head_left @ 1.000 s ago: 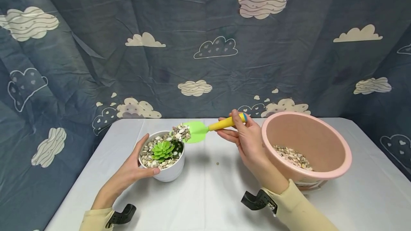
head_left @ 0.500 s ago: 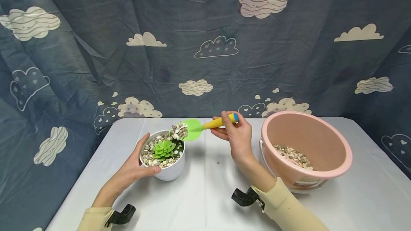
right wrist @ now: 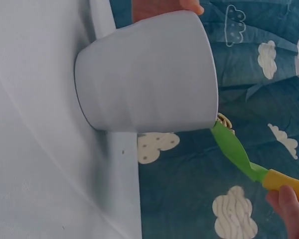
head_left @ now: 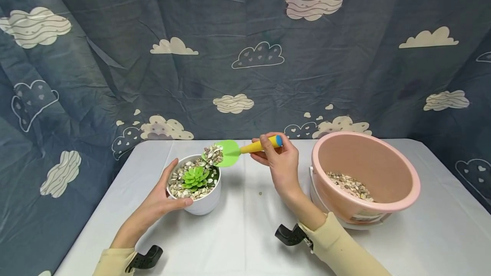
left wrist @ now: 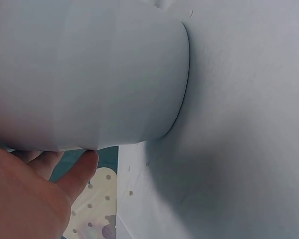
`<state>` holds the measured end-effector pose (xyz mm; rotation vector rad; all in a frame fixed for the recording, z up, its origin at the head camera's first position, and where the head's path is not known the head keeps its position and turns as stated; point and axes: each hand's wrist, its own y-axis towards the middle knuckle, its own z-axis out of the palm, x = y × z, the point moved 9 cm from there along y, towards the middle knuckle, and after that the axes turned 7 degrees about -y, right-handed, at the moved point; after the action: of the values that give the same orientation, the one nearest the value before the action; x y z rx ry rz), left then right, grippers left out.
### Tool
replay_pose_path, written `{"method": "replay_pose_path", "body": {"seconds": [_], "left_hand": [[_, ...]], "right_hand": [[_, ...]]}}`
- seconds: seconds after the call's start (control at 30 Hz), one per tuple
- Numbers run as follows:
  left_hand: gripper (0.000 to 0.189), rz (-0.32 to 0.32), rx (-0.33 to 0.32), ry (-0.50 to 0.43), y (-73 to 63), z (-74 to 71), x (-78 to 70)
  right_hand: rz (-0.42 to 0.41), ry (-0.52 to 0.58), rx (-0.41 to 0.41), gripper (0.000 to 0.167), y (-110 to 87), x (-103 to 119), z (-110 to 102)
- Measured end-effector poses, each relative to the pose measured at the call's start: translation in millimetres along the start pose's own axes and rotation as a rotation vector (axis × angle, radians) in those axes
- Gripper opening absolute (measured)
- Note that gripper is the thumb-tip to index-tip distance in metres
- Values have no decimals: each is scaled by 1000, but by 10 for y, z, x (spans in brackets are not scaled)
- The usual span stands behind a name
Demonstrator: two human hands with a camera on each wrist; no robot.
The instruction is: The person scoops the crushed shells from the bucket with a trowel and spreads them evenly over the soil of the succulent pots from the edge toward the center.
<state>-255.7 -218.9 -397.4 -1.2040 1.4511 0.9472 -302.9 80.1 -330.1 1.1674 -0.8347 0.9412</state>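
Observation:
In the head view, a white pot (head_left: 203, 205) with a green succulent (head_left: 195, 178) amid pebbles stands upright on the table. My left hand (head_left: 159, 197) grips the pot from its left side, thumb at the near rim and fingers round the far side. My right hand (head_left: 281, 163) holds a small trowel by its yellow handle (head_left: 258, 145). The trowel's green blade (head_left: 230, 153) carries a heap of pebbles (head_left: 213, 155) at the pot's far right rim. In the right wrist view, the blade (right wrist: 234, 147) meets the rim of the pot (right wrist: 149, 74).
To the right stands a pink bucket (head_left: 326, 186) with pebbles (head_left: 350, 186) inside and its handle hanging down. One stray pebble (head_left: 260, 193) lies on the white table (head_left: 245, 233). A dark cloth with clouds (head_left: 245, 80) hangs behind.
My right hand has moved left with the trowel, bringing its pebble-laden blade further over the pot's rim. My left hand and the pot have stayed in place.

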Motion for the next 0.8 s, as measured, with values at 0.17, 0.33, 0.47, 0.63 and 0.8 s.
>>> {"method": "replay_pose_path", "body": {"seconds": [0.17,0.33,0.47,0.63,0.8], "left_hand": [[114,-9,-15,10,-6,2,16],[114,-17,-27,9,-13,6,34],[113,-3,-33,4,-16,19,35],[114,-2,-48,25,-27,20,23],[112,-21,-19,20,-55,13,17]], "right_hand": [[-68,-29,23,27,-29,70,35],[-117,-48,46,25,-64,126,67],[-126,-58,48,25,-75,140,67],[-123,-55,43,25,-77,149,54],[-138,-63,52,23,-91,183,69]]}}
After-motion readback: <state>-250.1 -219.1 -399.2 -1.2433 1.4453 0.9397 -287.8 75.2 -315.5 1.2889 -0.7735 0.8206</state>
